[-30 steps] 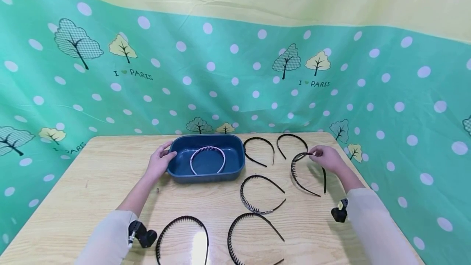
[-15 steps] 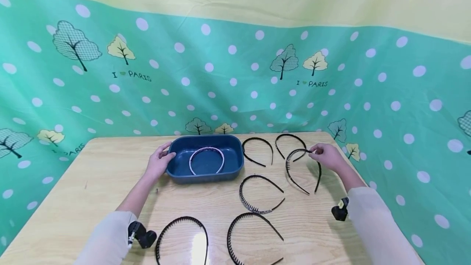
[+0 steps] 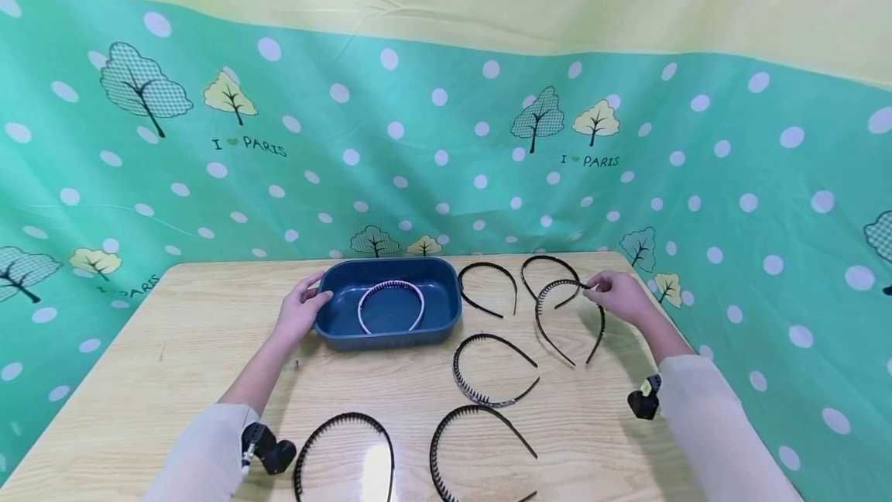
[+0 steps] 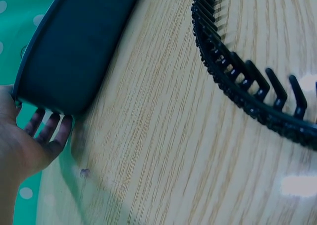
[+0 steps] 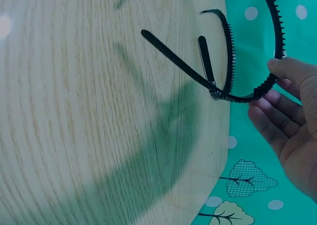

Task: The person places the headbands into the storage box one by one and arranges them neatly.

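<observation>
My left hand (image 3: 300, 310) grips the left end of a dark blue plastic tub (image 3: 390, 341), thumb at the rim and fingers against the outside wall. Inside the tub a pale, toothed headband (image 3: 422, 305) leans. On the right, my right hand (image 3: 616, 295) pinches a black toothed headband (image 3: 537, 314) at its curved top, thumb on one side, fingers on the other. The held headband's two ends point down toward me. In the right wrist view the pinched headband (image 5: 277, 27) overlaps another black headband (image 5: 231, 51) behind it.
Two black headbands lie at the back, one beside the tub (image 3: 488, 263) and another behind the held one (image 3: 550, 258). Nearer me are a headband with a patterned band (image 3: 457, 372) and two larger black headbands (image 3: 433, 452) (image 3: 348, 415). A polka-dot curtain (image 3: 446, 146) borders the wooden table (image 3: 209, 316).
The right hand has swung the held headband slightly leftward, turning its ends closer to the middle. My left hand stays on the tub, which has not moved. The head view shifted slightly.
</observation>
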`<state>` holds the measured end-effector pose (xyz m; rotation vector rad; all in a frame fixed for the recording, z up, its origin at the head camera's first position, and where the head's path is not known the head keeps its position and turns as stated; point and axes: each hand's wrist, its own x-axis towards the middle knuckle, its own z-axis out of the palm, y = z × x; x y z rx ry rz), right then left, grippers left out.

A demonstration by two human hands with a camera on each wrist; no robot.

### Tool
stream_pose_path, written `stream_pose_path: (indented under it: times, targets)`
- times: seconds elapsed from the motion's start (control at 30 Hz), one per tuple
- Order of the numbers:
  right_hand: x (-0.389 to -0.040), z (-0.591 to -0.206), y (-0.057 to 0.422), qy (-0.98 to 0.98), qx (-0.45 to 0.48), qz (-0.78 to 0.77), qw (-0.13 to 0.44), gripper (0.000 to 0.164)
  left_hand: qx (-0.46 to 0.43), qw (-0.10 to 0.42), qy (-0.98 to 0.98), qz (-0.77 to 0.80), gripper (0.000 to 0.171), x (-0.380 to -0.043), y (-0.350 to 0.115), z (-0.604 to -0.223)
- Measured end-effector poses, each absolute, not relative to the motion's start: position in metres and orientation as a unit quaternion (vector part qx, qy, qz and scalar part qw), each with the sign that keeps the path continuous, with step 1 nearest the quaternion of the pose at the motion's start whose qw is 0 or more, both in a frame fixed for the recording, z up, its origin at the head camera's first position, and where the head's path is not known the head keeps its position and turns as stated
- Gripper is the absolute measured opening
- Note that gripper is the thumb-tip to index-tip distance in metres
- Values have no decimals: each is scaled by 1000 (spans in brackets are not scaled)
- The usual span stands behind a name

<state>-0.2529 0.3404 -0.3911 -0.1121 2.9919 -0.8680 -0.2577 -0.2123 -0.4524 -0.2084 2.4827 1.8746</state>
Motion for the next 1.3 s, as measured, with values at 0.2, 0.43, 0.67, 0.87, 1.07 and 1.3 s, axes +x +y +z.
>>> stream_pose_path:
  times: [0.2, 0.43, 0.67, 0.87, 1.07, 1.3]
  targets:
    - [-253, -391, 340, 956, -38, -290, 7, 29, -65, 7, 799, 598, 55, -258, -213, -452]
    - [-253, -390, 337, 952, -33, -306, 9, 28, -64, 9, 800, 596, 56, -258, -213, -452]
    - [-254, -390, 336, 950, -29, -312, 20, 31, -69, 11, 798, 598, 56, -257, -211, -451]
    - [-255, -392, 334, 946, -22, -321, 27, 34, -69, 12, 800, 596, 56, -257, -212, -450]
    - [-255, -393, 329, 944, -20, -327, 29, 35, -71, 12, 801, 595, 56, -256, -212, -450]
    - [-257, -393, 325, 944, -24, -329, 26, 35, -75, 13, 798, 598, 56, -257, -209, -450]
